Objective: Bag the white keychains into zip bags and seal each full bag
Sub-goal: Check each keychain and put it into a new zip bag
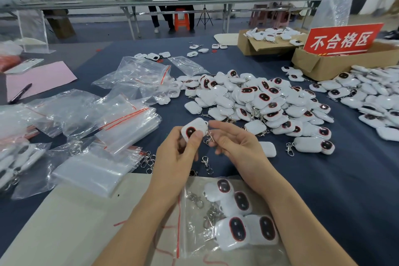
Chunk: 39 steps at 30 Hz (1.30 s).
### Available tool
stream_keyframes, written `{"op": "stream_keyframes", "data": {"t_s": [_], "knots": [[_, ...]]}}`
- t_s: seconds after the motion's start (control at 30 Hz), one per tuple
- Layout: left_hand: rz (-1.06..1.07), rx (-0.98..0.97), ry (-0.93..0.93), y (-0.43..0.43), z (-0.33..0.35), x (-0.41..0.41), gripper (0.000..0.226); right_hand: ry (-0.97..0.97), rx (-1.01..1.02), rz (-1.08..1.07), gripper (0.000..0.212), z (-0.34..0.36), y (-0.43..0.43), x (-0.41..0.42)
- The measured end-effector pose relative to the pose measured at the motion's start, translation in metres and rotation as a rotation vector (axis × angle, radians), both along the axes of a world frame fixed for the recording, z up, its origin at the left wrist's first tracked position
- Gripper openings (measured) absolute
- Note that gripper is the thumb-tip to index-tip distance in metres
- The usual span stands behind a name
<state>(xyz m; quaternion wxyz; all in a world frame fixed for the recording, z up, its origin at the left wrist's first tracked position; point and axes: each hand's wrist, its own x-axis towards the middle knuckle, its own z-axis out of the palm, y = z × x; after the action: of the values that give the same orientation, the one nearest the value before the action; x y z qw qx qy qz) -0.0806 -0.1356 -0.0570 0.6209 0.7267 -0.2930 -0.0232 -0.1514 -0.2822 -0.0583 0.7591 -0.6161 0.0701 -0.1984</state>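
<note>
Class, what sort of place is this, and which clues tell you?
Probably a factory packing and inspection floor: a heap of identical white keychains, stacks of empty zip bags, and a red reject-area sign standing in a cardboard box.

Table (336, 190) covered in dark blue cloth. Lying on it: a central heap of white keychains (259, 101); stacks of empty zip bags (121, 123) at left; pink paper (38, 80) bearing a pen (20, 93); two cardboard boxes (319, 65) far right; a beige sheet (64, 222) at the near edge.
</note>
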Motion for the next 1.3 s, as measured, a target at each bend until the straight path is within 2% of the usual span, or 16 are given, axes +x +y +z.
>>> {"op": "stream_keyframes", "data": {"t_s": [0.1,0.23,0.37,0.57,0.7,0.77,0.83,0.97,1.1,1.2,1.3], "knots": [[-0.009,-0.006,-0.004,0.000,0.001,0.000,0.022,0.025,-0.078,0.037,0.032,0.000,0.003,-0.001],[-0.029,0.017,-0.014,0.001,0.000,0.002,0.010,0.045,-0.050,0.031,0.032,-0.002,0.002,0.000],[-0.036,0.032,-0.025,0.002,-0.002,0.002,0.029,0.063,-0.053,0.046,0.028,-0.002,0.001,-0.001],[-0.077,0.013,-0.022,0.002,0.000,-0.001,0.031,0.080,-0.097,0.052,0.027,0.000,0.002,-0.001],[-0.119,-0.031,-0.068,0.003,0.002,-0.006,0.024,0.092,-0.284,0.007,0.026,0.001,0.005,-0.002],[-0.159,-0.010,-0.135,0.003,0.003,-0.008,0.025,0.104,-0.450,-0.009,0.030,-0.001,0.006,-0.001],[-0.193,0.017,-0.165,0.003,0.003,-0.008,0.028,0.086,-0.515,0.002,0.032,-0.002,0.007,-0.002],[-0.234,0.034,-0.211,0.004,0.002,-0.007,0.034,0.046,-0.502,-0.009,0.047,0.001,0.008,-0.004],[-0.236,0.040,-0.240,0.002,0.001,-0.007,0.036,0.039,-0.479,-0.006,0.050,0.004,0.006,-0.005],[-0.224,0.039,-0.207,0.002,0.000,-0.006,0.039,0.043,-0.517,0.009,0.038,0.003,0.006,-0.006],[-0.212,0.020,-0.207,0.002,-0.001,-0.006,0.028,0.046,-0.506,0.005,0.031,0.002,0.005,-0.006]]}}
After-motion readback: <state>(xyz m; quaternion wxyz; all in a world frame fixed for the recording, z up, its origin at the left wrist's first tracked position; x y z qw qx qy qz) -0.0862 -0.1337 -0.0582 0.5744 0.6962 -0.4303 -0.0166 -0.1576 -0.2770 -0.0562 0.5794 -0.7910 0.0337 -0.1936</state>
